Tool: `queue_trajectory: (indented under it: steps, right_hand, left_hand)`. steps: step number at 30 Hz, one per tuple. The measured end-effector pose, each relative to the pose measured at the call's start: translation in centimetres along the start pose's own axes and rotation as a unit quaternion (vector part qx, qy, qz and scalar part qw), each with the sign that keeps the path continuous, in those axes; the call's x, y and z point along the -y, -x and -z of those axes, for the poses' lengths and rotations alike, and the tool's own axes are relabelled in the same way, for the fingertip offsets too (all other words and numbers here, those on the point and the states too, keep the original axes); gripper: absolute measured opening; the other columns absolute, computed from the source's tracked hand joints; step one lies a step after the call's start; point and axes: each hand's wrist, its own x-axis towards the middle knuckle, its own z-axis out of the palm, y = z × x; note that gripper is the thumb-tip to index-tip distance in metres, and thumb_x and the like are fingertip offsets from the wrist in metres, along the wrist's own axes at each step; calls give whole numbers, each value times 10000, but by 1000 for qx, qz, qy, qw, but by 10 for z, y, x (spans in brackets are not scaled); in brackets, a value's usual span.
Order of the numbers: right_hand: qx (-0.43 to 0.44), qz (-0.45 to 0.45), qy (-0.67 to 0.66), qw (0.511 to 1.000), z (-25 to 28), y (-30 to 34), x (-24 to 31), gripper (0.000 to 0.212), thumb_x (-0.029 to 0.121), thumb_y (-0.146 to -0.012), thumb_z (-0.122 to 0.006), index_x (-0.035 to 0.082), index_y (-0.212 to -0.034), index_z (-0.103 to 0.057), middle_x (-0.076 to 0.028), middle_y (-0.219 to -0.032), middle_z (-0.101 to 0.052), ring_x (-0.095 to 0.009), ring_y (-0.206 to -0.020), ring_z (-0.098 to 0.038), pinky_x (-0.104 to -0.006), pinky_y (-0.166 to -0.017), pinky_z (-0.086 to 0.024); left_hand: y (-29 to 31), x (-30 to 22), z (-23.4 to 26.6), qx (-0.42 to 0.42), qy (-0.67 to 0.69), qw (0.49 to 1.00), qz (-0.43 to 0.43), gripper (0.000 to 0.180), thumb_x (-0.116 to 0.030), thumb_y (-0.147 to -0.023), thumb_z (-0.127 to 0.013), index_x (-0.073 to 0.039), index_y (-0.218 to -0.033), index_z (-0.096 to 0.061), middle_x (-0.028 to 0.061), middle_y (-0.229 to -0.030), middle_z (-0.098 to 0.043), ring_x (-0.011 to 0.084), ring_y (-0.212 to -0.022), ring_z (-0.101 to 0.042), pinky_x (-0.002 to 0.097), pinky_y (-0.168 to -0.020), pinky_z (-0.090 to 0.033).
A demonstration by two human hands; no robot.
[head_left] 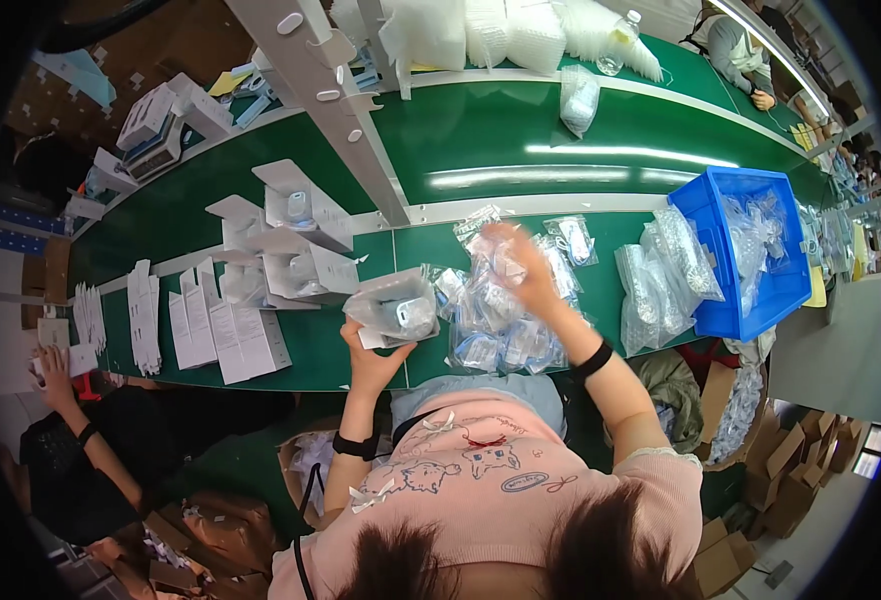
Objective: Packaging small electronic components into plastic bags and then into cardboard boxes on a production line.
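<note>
My left hand (373,362) is closed around an open white box (366,312) at the table's near edge. Inside that box sits a clear bag (413,318) with a white and pale blue item, its kind hard to make out. Over a pile of small clear plastic bags (501,335), just right of the box, my right hand (523,268) reaches down. Its fingers are smeared by motion, so whether they grip a bag does not show. The bags hold white and blue parts. Another small bag (573,240) lies at the pile's far right side.
Several open white boxes (306,215) with bagged items stand left. Flat cartons (246,340) lie beyond them. At right are bubble-wrapped packs (651,290) and a blue bin (713,255) of clear bags. A metal post (336,120) rises at the table's back. A co-worker's hand (56,375) is far left.
</note>
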Motion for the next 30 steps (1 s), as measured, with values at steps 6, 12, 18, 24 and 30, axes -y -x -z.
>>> queue_trajectory:
  steps: [6,12,18,24,30]
  right_hand:
    - [-176,-277,572,752,115,12,-127,590,212,-652,-692,71,-1170,-447,-190,-1050,-516,-324,-1004,-470,-422,-793,-409]
    - [-149,-229,422,864,137,22,-134,510,105,-670,-661,61,-1137,-460,-144,-982,-533,-286,-880,-530,-352,-726,-447]
    - [-206,58,-160,964,-24,-4,49,274,-85,-733,-525,61,-943,-424,-74,-874,-529,-161,-738,-532,-259,-671,-449]
    - [60,298,22,952,-105,2,50,229,-48,-624,-600,23,-809,-486,-123,-911,-529,-262,-804,-547,-305,-677,-468]
    - [185,300,248,903,-102,2,52,256,33,-638,-638,50,-875,-544,-139,-1021,-492,-301,-963,-486,-381,-778,-437]
  left_hand:
    - [-4,-15,15,7,-98,993,-60,752,-109,-562,-780,-66,-1118,-275,175,-1220,-317,289,-1124,-376,378,-899,-364]
    - [-25,-34,17,-4,-9,989,-149,669,-63,-591,-739,-114,-1144,-365,182,-1281,-276,323,-1157,-359,383,-910,-366]
    - [-21,-40,23,8,-96,989,-113,448,-48,-619,-704,-124,-1040,-570,162,-1244,-347,313,-1105,-424,347,-895,-382]
    - [-34,-37,31,49,6,998,-37,373,-48,-642,-681,-83,-1006,-607,123,-1153,-445,268,-1046,-473,323,-859,-393]
    - [-36,-26,45,112,158,977,87,353,-16,-662,-639,-44,-1012,-603,120,-1118,-469,244,-1027,-483,291,-819,-404]
